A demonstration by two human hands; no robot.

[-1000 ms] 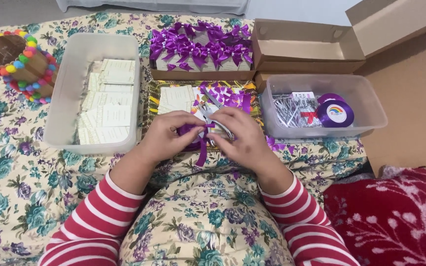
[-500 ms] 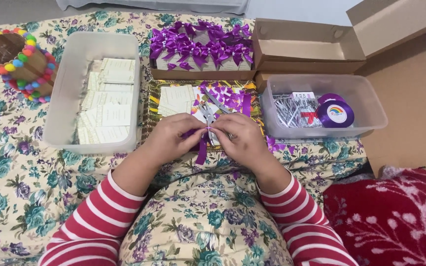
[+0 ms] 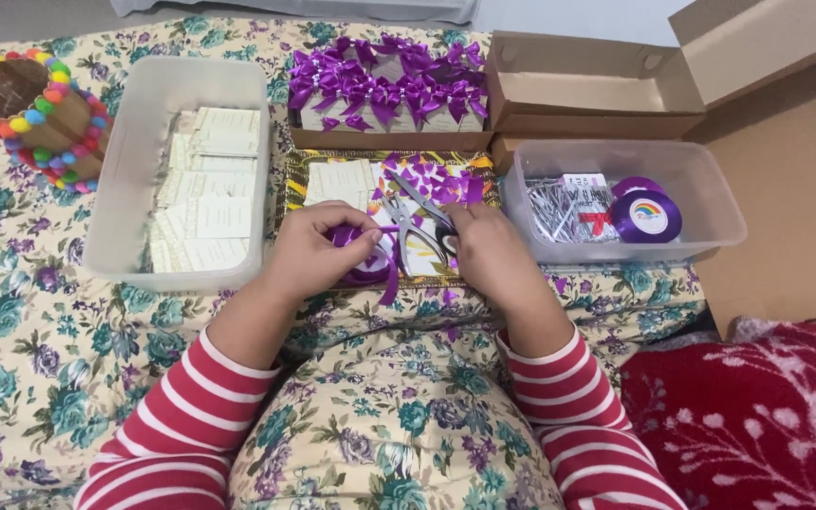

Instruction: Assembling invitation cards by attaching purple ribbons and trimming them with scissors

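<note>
Head camera, looking down: the left hand (image 3: pixel 318 247) is curled shut around a loop of purple ribbon (image 3: pixel 367 253), whose loose tail hangs toward the person's lap. The right hand (image 3: pixel 485 244) grips the handles of a pair of scissors (image 3: pixel 415 210), fingers closed through them. The scissors' long axis runs diagonally, blades pointing up and left, away from the person, over a patterned tray (image 3: pixel 287 179) holding cream cards and purple scraps.

Half a second ago both hands were pressed together over the ribbon; now they have drawn apart and the scissors show between them.

Left of the tray stands a clear bin (image 3: pixel 134 142) of cream cards, beyond it a round holder (image 3: pixel 44 118) rimmed with coloured beads. Behind the tray sits a box of purple bows (image 3: pixel 391 87). To the right, a clear tub (image 3: pixel 710 203) holds a purple ribbon spool (image 3: pixel 647 216), with an open cardboard box (image 3: pixel 606 94) behind.
</note>
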